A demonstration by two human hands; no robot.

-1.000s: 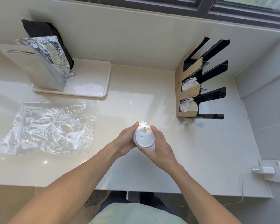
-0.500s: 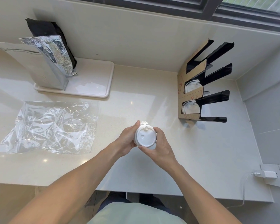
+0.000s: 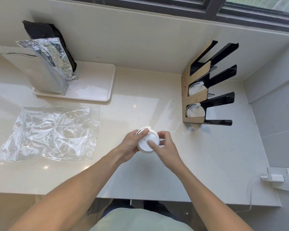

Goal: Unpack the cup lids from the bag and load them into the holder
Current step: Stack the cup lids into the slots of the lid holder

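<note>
The person is holding a short stack of white cup lids (image 3: pixel 147 142) above the counter (image 3: pixel 207 164), between both hands and well apart from the holder (image 3: pixel 208 90). The left hand (image 3: pixel 132 144) is gripping the stack from its left side, with the fingers curled around the rim. The right hand (image 3: pixel 165 145) is closing on the right side, and its thumb is lying across the top lid; it appears to be separating or steadying lids, though the exact action cannot be determined. The clear plastic bag (image 3: pixel 52 132) is lying flat and crumpled on the counter to the left and is looking emptied, so the unpacking step is judged complete. The holder is standing against the right wall; its two nearer slots are each showing white lids, while the farthest slot is showing none. The loading step is therefore judged partly complete: the lids in hand are remaining to be inserted, probably into the vacant slot.
</note>
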